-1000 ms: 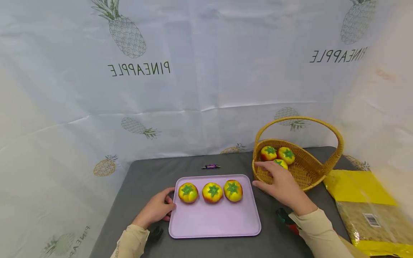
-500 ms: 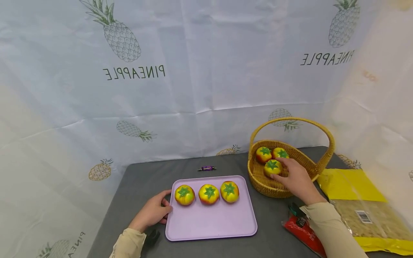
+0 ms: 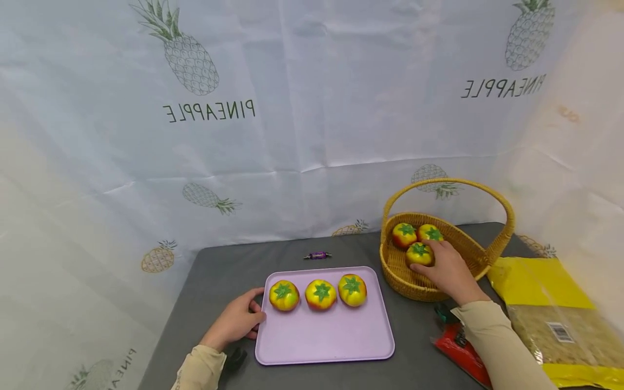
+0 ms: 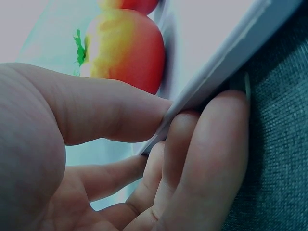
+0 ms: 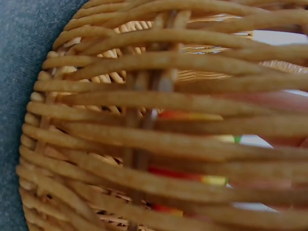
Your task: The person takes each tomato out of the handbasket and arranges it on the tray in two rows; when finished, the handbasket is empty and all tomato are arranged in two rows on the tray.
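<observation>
Three yellow-red tomatoes (image 3: pixel 320 295) with green star-shaped tops sit in a row on a lilac tray (image 3: pixel 324 338). My left hand (image 3: pixel 237 319) pinches the tray's left rim; in the left wrist view the thumb (image 4: pixel 125 113) lies on the rim and fingers curl beneath it. To the right, my right hand (image 3: pixel 450 271) reaches into a wicker basket (image 3: pixel 411 291) and holds the front tomato (image 3: pixel 419 254) between thumb and fingers. Behind it are two more tomatoes (image 3: pixel 404 235). The basket's weave (image 5: pixel 144 134) largely hides this hand in the right wrist view.
A purple wrapped candy (image 3: pixel 318 255) lies behind the tray on the dark grey table (image 3: pixel 214 271). On the right are a yellow bag of grain-like stuff (image 3: pixel 546 319) and a red packet (image 3: pixel 460 346), partly under my right sleeve. The basket's tall handle (image 3: pixel 450 181) arches over it.
My right hand has moved from above the basket's near left rim down into it and has taken hold of the front tomato. My left hand stays at the tray's rim.
</observation>
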Available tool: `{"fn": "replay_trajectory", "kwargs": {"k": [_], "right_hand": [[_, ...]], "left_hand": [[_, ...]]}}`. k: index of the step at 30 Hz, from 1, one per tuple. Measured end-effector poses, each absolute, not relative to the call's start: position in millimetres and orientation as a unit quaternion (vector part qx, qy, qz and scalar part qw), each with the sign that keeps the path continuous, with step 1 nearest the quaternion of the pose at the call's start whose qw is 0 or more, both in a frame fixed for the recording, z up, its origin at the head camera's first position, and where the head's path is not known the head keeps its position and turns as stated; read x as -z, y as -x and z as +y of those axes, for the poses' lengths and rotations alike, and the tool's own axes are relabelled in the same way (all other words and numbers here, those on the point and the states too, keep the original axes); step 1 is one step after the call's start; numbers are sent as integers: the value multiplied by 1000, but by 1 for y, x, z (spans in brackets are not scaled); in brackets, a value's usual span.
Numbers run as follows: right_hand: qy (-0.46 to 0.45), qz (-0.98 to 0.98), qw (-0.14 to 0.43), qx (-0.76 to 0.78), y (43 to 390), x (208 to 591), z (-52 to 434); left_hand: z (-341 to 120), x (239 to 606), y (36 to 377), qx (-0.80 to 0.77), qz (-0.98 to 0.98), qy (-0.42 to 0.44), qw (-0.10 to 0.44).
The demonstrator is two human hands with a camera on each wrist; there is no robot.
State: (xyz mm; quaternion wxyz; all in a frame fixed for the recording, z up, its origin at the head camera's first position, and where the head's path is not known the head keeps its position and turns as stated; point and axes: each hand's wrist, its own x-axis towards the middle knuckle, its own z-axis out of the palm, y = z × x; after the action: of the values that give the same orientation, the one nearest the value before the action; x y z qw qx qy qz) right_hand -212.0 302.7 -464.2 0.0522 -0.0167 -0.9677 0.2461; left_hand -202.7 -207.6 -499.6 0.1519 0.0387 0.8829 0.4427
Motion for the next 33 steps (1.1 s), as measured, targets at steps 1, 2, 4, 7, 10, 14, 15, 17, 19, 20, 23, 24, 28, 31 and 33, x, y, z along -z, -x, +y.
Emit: {"fn": "replay_trajectory", "kwargs": {"k": [1,2,4,7,10,14,15,17,19,20,23,24,28,31,33], "right_hand": [[18,-968,52,-246,213,465,302],[19,-968,51,-245,214,465,302],[21,-968,51,-244,215,465,302],[21,-968,52,-244,217,467,303],[22,-968,53,-246,217,466,304],[19,-967,51,-248,218,466,304],[18,-967,51,-248,218,466,304],[17,-967,50,-249,218,466,304],[14,-967,51,-250,216,464,303],[12,-967,52,-250,215,462,302],[4,-966,53,-253,210,456,299],[1,-966,54,-254,209,453,297],[-18,-964,62,-256,203,441,287],[-31,-964,62,-256,197,430,276],[-40,-964,60,-258,193,424,268]], "left_hand": [[-208,500,203,-444,882,-40,154],[-208,499,203,-444,881,-41,155],[-208,500,202,-445,881,-39,156],[-207,500,202,-445,882,-39,153],[-206,499,203,-444,883,-38,151],[-206,498,203,-445,882,-35,152],[-206,497,203,-444,882,-34,152],[-207,497,203,-442,883,-32,154],[-207,497,203,-440,884,-30,154],[-207,497,203,-438,885,-28,154],[-206,497,203,-434,888,-24,153],[-206,496,203,-432,889,-23,153],[-206,496,203,-430,890,-24,149],[-207,497,203,-434,888,-31,147],[-207,498,203,-437,887,-35,146]]}}
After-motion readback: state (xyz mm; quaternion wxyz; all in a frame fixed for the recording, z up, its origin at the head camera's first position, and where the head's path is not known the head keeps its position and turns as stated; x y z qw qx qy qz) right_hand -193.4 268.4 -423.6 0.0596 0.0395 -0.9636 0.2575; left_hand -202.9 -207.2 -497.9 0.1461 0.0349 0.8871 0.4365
